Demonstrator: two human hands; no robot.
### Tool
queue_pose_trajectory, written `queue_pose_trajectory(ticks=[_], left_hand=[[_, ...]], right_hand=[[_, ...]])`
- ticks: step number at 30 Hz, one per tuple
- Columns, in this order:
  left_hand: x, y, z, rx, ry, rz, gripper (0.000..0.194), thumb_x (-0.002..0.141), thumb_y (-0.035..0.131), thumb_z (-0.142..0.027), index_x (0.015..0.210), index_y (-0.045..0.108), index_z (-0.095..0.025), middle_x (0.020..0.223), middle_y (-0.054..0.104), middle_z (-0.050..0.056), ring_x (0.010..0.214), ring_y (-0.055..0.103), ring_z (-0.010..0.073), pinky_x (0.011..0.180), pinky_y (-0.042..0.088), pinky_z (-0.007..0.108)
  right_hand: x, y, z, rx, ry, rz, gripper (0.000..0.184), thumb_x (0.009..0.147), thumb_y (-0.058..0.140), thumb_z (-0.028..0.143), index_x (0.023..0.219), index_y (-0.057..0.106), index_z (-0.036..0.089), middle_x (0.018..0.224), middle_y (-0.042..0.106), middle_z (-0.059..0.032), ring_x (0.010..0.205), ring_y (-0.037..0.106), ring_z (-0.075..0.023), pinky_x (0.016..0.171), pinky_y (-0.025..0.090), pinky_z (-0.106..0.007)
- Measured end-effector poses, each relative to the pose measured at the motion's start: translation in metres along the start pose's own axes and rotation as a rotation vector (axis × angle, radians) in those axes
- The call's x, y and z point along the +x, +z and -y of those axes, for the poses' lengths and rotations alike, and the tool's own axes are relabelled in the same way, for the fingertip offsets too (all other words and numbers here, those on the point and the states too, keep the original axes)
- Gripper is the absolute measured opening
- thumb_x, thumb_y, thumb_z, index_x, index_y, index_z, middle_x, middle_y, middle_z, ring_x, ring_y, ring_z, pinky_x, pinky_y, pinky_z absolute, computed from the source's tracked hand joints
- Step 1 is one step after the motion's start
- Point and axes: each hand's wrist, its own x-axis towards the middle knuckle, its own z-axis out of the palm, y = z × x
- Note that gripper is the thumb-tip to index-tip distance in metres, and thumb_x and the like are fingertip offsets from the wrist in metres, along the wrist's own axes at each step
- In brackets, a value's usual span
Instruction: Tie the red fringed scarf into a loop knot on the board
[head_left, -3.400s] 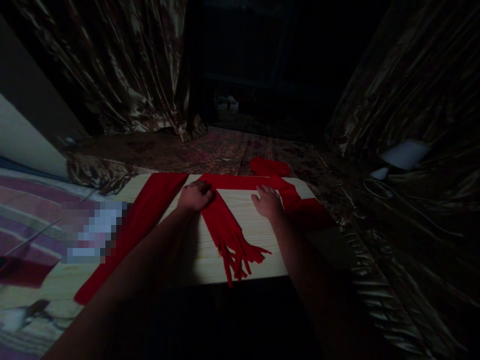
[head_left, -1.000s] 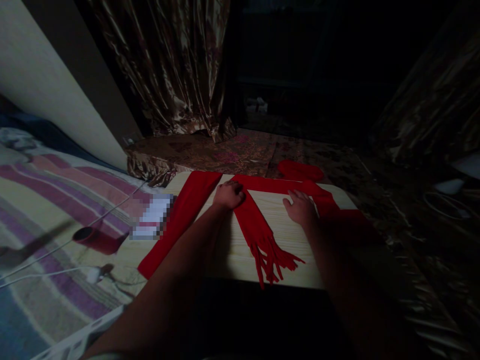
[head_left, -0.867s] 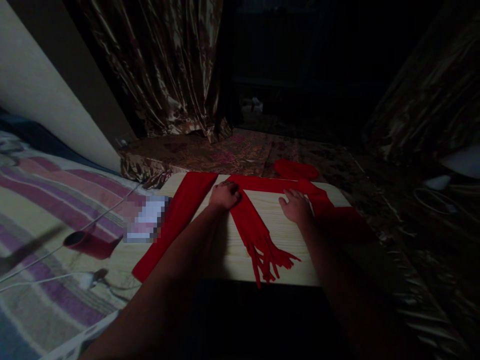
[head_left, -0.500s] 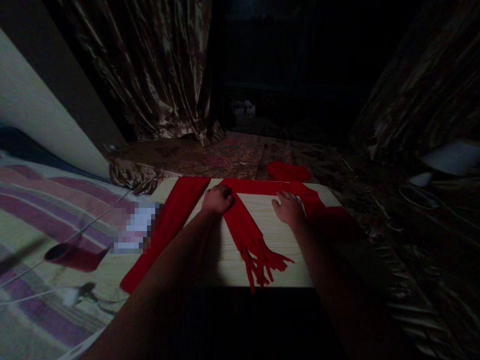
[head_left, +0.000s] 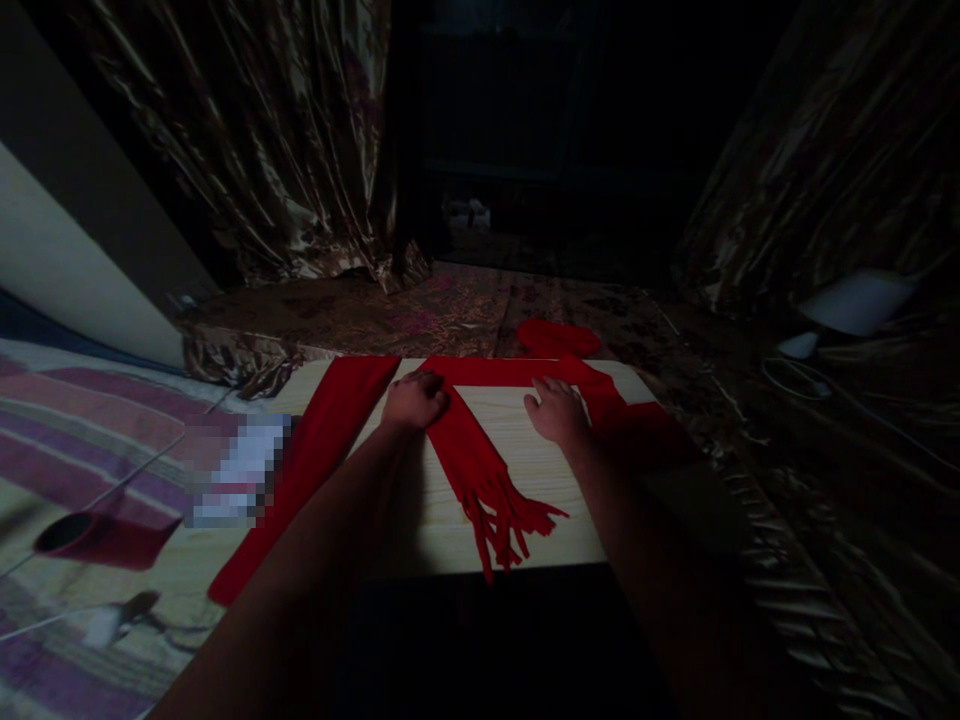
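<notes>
A long red fringed scarf (head_left: 469, 440) lies folded on a pale wooden board-like tabletop (head_left: 517, 470). One stretch runs along the far edge, and its tasselled end slants toward me. My left hand (head_left: 415, 400) is at the bend on the left, with its fingers curled on the red cloth. At the right of the far stretch, my right hand (head_left: 559, 410) rests with fingers extended and thumb apart, its fingertips touching the scarf's near edge. Another red stretch (head_left: 330, 420) slants along the tabletop's left side, partly behind my left forearm. More red cloth lies in shadow at the right.
A red bundle (head_left: 557, 338) lies beyond the far edge. At left, a red cylindrical container (head_left: 112, 540), cables and a blurred-out white item (head_left: 240, 470) lie near a striped cover (head_left: 97, 410). A white lamp-like object (head_left: 855, 300) stands at right. Patterned curtains (head_left: 300, 150) hang behind.
The view has turned slightly to the right, so everything sits further left in the picture. Both hands stay at almost the same places on the scarf.
</notes>
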Motion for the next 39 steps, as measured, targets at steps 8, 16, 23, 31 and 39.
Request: queue_pose_trajectory(ticks=[8,16,23,31,39], left_hand=[[0.001,-0.002,-0.001,-0.006,-0.003,0.006,0.047,0.086,0.051,-0.042,0.124,0.07,-0.023,0.136,0.065,0.006,0.129,0.056,0.0254,0.109,0.043,0.036],[0.001,0.001,0.001,-0.001,-0.004,0.017,0.046,0.087,0.051,-0.043,0.125,0.07,-0.025,0.137,0.064,0.004,0.13,0.055,0.0254,0.11,0.042,0.036],[0.001,0.003,0.002,-0.011,-0.013,0.005,0.046,0.087,0.05,-0.044,0.124,0.069,-0.026,0.136,0.064,0.004,0.129,0.055,0.0262,0.109,0.043,0.037],[0.0,0.0,-0.001,0.002,0.006,0.005,0.044,0.088,0.049,-0.043,0.123,0.07,-0.026,0.134,0.066,0.005,0.127,0.057,0.0256,0.107,0.044,0.035],[0.0,0.001,0.0,0.012,0.009,-0.003,0.044,0.088,0.049,-0.042,0.123,0.07,-0.027,0.135,0.065,0.004,0.126,0.058,0.0256,0.107,0.045,0.036]], right_hand=[[0.0,0.0,0.0,0.008,0.008,-0.007,0.052,0.096,0.04,0.042,0.14,0.057,0.019,0.147,0.053,-0.0111,0.131,0.045,-0.0292,0.109,0.034,-0.043],[0.0,-0.001,0.0,0.02,0.005,-0.011,0.052,0.096,0.04,0.042,0.139,0.057,0.019,0.146,0.054,-0.0109,0.13,0.046,-0.0284,0.109,0.033,-0.042],[-0.001,-0.003,0.001,0.028,0.004,-0.009,0.052,0.096,0.039,0.042,0.14,0.057,0.019,0.145,0.054,-0.0108,0.131,0.045,-0.0284,0.109,0.033,-0.042],[-0.003,-0.008,0.003,0.02,0.01,0.017,0.052,0.097,0.038,0.041,0.141,0.055,0.018,0.146,0.053,-0.0123,0.13,0.045,-0.0282,0.109,0.032,-0.041],[-0.004,-0.012,0.005,0.015,0.02,0.016,0.051,0.097,0.04,0.04,0.14,0.057,0.02,0.146,0.054,-0.0107,0.131,0.045,-0.0276,0.109,0.034,-0.041]])
